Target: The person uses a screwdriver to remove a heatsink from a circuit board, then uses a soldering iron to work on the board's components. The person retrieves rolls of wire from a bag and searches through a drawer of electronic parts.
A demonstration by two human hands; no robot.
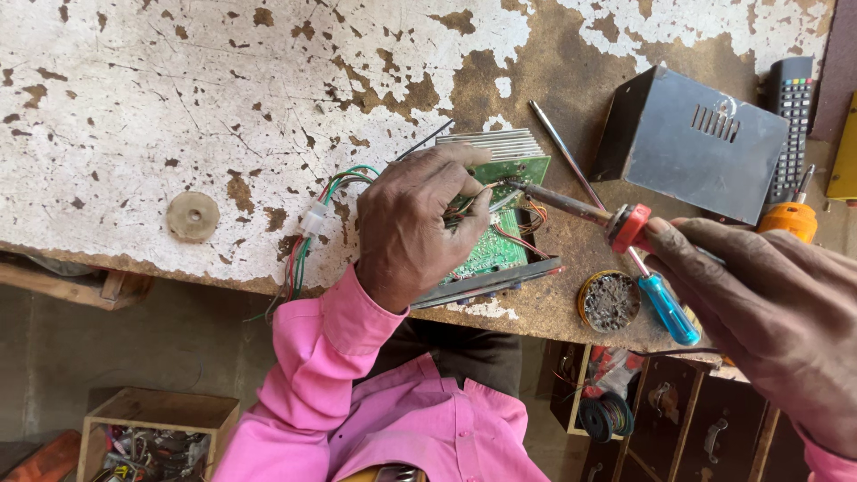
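Observation:
My left hand (415, 223) rests on a green circuit board (500, 236) at the near edge of the worn workbench, pinching a thin wire against it. My right hand (768, 303) grips a soldering iron (580, 210) by its red-collared handle. The iron's tip touches the board beside my left fingertips. A finned metal heat sink (500, 143) sits at the board's far side. Red, green and white wires with a white connector (314, 219) trail off to the left.
A round tin of dark flux (610, 302) and a blue-handled screwdriver (665, 308) lie right of the board. Behind stand a black metal cover (692, 143), a remote control (790, 116) and an orange-handled tool (790, 219). A round disc (193, 216) lies far left. Drawers sit below.

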